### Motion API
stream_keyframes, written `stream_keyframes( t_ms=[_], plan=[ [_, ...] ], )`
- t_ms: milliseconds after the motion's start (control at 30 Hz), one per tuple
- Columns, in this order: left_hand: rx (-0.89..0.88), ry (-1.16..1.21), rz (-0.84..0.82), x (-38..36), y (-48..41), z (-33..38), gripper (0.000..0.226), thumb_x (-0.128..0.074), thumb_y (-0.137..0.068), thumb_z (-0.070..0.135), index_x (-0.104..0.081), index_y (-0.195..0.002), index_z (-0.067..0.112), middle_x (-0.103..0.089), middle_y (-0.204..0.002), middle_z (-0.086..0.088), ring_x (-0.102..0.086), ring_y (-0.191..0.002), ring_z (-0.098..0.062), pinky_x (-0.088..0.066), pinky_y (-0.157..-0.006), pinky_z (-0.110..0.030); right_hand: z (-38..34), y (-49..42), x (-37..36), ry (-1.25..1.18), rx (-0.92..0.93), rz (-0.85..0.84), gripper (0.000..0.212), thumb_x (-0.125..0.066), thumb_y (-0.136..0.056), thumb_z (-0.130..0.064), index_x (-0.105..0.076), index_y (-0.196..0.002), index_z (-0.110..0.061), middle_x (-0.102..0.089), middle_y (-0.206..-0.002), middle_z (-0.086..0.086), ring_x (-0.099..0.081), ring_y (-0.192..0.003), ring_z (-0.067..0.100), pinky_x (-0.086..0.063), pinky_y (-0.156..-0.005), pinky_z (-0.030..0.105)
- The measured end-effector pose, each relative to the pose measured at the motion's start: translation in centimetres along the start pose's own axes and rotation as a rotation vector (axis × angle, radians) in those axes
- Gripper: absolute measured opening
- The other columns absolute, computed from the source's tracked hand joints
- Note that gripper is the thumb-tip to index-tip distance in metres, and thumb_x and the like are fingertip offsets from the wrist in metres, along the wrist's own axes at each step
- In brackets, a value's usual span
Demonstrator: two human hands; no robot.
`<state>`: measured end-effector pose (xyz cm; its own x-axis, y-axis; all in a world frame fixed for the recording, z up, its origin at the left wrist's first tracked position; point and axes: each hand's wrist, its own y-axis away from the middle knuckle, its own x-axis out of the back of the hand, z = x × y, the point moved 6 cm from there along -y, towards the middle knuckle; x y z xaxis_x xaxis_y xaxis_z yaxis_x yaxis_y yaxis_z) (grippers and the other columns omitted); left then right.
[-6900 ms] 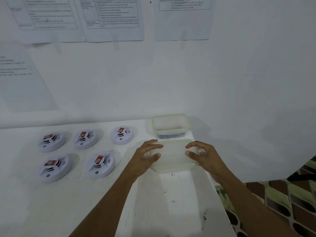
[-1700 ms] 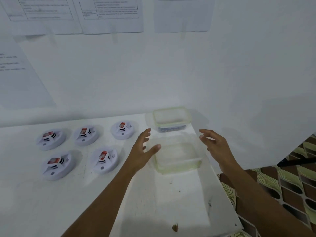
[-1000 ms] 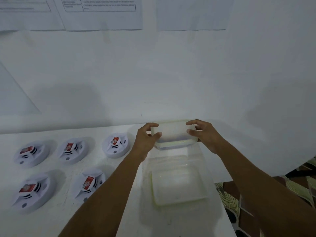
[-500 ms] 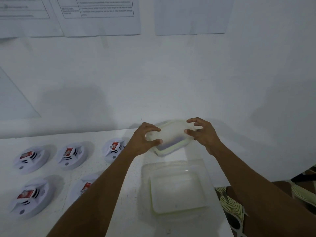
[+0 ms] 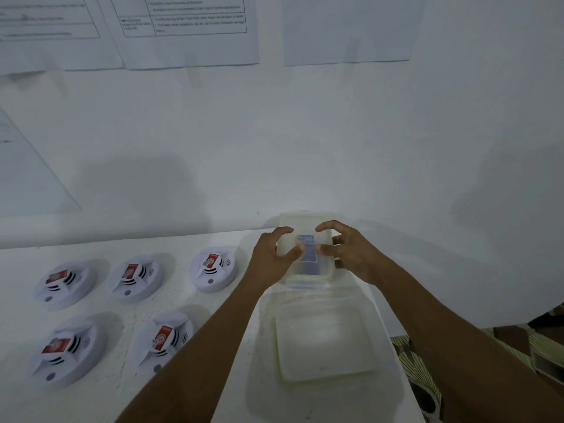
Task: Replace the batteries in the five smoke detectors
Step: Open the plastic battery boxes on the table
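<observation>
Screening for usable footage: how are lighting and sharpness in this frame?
Head view: dim, bluish light; soft shadows on the wall; pale glare inside the open container; left hand and right hand slightly blurred on the lidded container; text on papers unreadable.

A white wall [image 5: 305, 141] fills most of the view, plain and evenly painted. Three sheets of paper [image 5: 189, 35] are fixed side by side along its top; two of them carry tables of small print too blurred to read. A fourth sheet [image 5: 27, 172] hangs lower at the far left, seen at a slant. A white table [image 5: 174, 300] stands against the wall. The light is dim and cool, and soft shadows [image 5: 137, 184] lie on the wall above the table. At the lower right, past the table's edge, a floor [image 5: 518, 340] patterned in brown and green stripes shows.
</observation>
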<state>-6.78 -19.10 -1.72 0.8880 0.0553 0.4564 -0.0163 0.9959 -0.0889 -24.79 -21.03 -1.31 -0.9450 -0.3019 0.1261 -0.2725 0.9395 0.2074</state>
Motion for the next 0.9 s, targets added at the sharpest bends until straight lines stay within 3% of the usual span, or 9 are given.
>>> stream_keyframes(
  t_ms=[133,267,367,433,567,733,800,900],
  plan=[
    [-0.02,0.004,0.028,-0.3,-0.6,0.2,0.043,-0.068,-0.086,0.041,-0.056,-0.124,0.026,-0.056,-0.126,0.007,-0.049,-0.112,-0.009,-0.038,-0.09,-0.019,-0.6,0.0,-0.2,0.129,0.091,0.036,0.025,-0.072,-0.088,-0.013,-0.064,-0.109,-0.025,-0.06,-0.101,0.007,-0.057,-0.083,0.018,-0.054,-0.068,0.032],
    [0.046,0.219,-0.059,-0.5,-0.8,0.2,0.038,-0.073,-0.085,0.031,-0.056,-0.117,0.022,-0.056,-0.118,0.008,-0.054,-0.095,0.0,-0.04,-0.071,-0.002,0.3,-0.8,0.5,0.136,0.067,0.026,0.035,-0.076,-0.085,-0.021,-0.064,-0.112,-0.039,-0.056,-0.121,0.002,-0.06,-0.098,0.023,-0.056,-0.076,0.035],
    [0.138,0.435,-0.149,-1.0,-1.2,-0.3,0.037,-0.079,-0.079,0.023,-0.055,-0.108,0.025,-0.062,-0.112,-0.002,-0.06,-0.086,-0.011,-0.049,-0.07,-0.019,0.2,-1.8,1.1,0.013,0.061,0.021,0.033,-0.074,-0.087,-0.017,-0.066,-0.112,-0.037,-0.06,-0.129,0.003,-0.062,-0.112,0.03,-0.051,-0.096,0.049],
    [0.153,0.481,-0.179,-1.3,-1.4,-0.5,0.037,-0.079,-0.078,0.017,-0.054,-0.104,0.025,-0.065,-0.105,-0.004,-0.062,-0.085,-0.016,-0.05,-0.071,-0.025,0.0,-2.6,1.6,-0.021,0.072,0.007,0.032,-0.071,-0.089,-0.014,-0.066,-0.114,-0.033,-0.062,-0.127,0.007,-0.06,-0.116,0.033,-0.047,-0.101,0.053],
    [0.139,0.497,-0.214,-1.2,-1.3,-0.6,0.037,-0.078,-0.08,0.015,-0.051,-0.105,0.021,-0.067,-0.102,-0.003,-0.065,-0.085,-0.016,-0.053,-0.072,-0.029,-0.6,-3.1,1.5,0.06,0.106,-0.029,0.029,-0.067,-0.091,-0.009,-0.066,-0.116,-0.023,-0.067,-0.118,0.002,-0.061,-0.109,0.032,-0.054,-0.09,0.04],
    [0.124,0.494,-0.191,-0.9,-1.4,-0.1,0.037,-0.08,-0.077,0.009,-0.052,-0.103,0.013,-0.068,-0.095,0.0,-0.064,-0.079,-0.014,-0.052,-0.075,-0.035,-1.0,-3.0,2.0,0.15,0.134,-0.061,0.026,-0.07,-0.09,-0.01,-0.07,-0.112,-0.024,-0.064,-0.125,-0.005,-0.059,-0.109,0.025,-0.052,-0.088,0.033],
    [0.123,0.411,-0.139,-0.6,-1.6,-0.1,0.04,-0.085,-0.071,0.018,-0.057,-0.1,0.018,-0.066,-0.093,0.003,-0.06,-0.08,-0.014,-0.053,-0.078,-0.04,-1.1,-2.5,2.3,0.188,0.11,-0.074,0.026,-0.07,-0.089,-0.012,-0.07,-0.111,-0.027,-0.062,-0.128,-0.007,-0.058,-0.105,0.021,-0.05,-0.081,0.025],
    [0.115,0.226,-0.097,0.5,-1.9,-0.4,0.045,-0.088,-0.065,0.038,-0.064,-0.103,0.038,-0.06,-0.107,0.0,-0.059,-0.094,-0.015,-0.053,-0.081,-0.038,-1.0,-1.5,2.6,0.247,0.094,-0.057,0.033,-0.074,-0.087,-0.021,-0.067,-0.116,-0.035,-0.06,-0.128,-0.013,-0.058,-0.101,0.016,-0.047,-0.077,0.021]
  ],
)
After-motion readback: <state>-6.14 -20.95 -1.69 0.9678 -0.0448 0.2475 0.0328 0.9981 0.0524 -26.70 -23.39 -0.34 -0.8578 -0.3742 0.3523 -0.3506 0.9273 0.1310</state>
